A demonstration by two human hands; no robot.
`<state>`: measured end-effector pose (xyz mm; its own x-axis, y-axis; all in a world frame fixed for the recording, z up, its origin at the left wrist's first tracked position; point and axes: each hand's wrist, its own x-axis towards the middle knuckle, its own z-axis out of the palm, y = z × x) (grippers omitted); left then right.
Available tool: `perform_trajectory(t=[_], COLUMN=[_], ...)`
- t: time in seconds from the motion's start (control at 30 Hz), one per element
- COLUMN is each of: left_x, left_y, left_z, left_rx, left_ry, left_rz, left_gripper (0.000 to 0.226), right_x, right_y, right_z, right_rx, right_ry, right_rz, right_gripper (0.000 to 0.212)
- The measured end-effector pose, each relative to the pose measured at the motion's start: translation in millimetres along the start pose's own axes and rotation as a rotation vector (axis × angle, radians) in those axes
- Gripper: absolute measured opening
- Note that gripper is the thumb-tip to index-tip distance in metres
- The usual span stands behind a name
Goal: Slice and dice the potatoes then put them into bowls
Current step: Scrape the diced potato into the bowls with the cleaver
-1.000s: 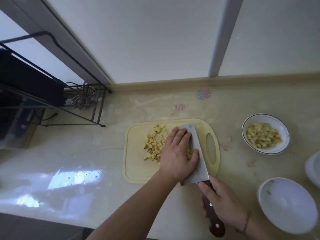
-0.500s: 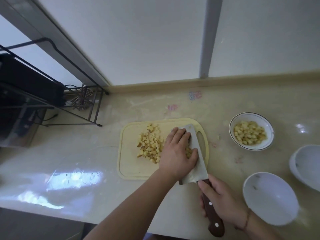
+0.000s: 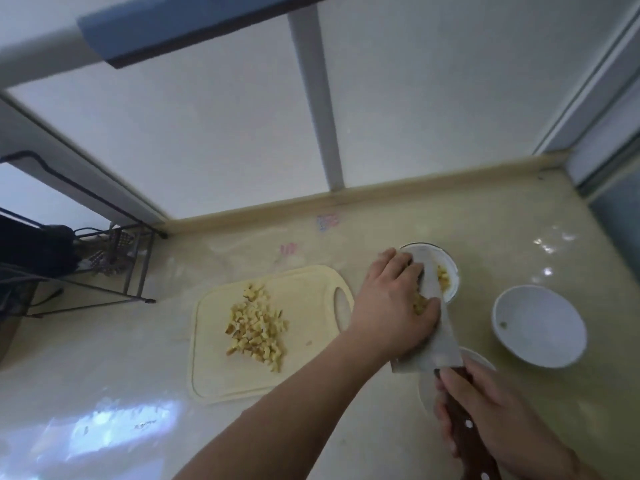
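A pile of diced potato [image 3: 258, 329] lies on the pale yellow cutting board [image 3: 311, 292]. My right hand [image 3: 495, 420] grips the brown handle of a cleaver [image 3: 441, 334]. The blade is lifted off the board and tilted over the rimmed bowl [image 3: 429, 247], which holds potato dice [image 3: 444, 277]. My left hand [image 3: 391, 306] presses a small load of dice flat against the blade's side, just above that bowl's left edge.
An empty white bowl [image 3: 538, 325] sits right of the cleaver. A second white bowl [image 3: 427, 386] is partly hidden under the blade and my right hand. A black wire rack [image 3: 114, 268] stands at the far left. The wall runs along the counter's back.
Both hands lifted the cleaver with a load of dice off the board and carried it right, over the rimmed bowl. The pile left on the board is uncovered.
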<state>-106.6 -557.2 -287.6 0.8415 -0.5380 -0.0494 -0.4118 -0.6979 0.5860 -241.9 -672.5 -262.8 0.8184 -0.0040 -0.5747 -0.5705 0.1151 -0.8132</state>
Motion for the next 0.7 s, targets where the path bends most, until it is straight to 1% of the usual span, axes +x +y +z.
perform_trajectory(t=[0.1,0.2,0.27,0.4,0.5,0.6,0.7], left_x=[11,18,21,28,34,41,50], left_y=[15,25,26,26,25,19,13], left_z=[15,24,28,32,33,36,39], left_rx=[0.015,-0.015,-0.027,-0.058,-0.108,-0.143,-0.149], left_ry=[-0.050,-0.093,-0.090,-0.138,-0.126,-0.132,-0.130], left_rz=[0.046,0.046,0.045,0.023,0.010,0.009,0.024], left_gripper=[0.069,0.058,0.056,0.052,0.048,0.051,0.047], right_x=[-9,-11,-10,-5,-1,3,8], right_y=[-1,3,4,1,0,-3,-5], right_z=[-14,-23,-26,-27,-27,-27,-27], right_rx=[0.039,0.072,0.094,0.129,0.150,0.126,0.097], right_ry=[0.051,0.082,0.098,0.097,0.103,0.110,0.122], right_rz=[0.005,0.059,0.087,0.102,0.123,0.122,0.118], right_gripper=[0.021,0.026,0.028,0.028,0.029,0.028,0.029])
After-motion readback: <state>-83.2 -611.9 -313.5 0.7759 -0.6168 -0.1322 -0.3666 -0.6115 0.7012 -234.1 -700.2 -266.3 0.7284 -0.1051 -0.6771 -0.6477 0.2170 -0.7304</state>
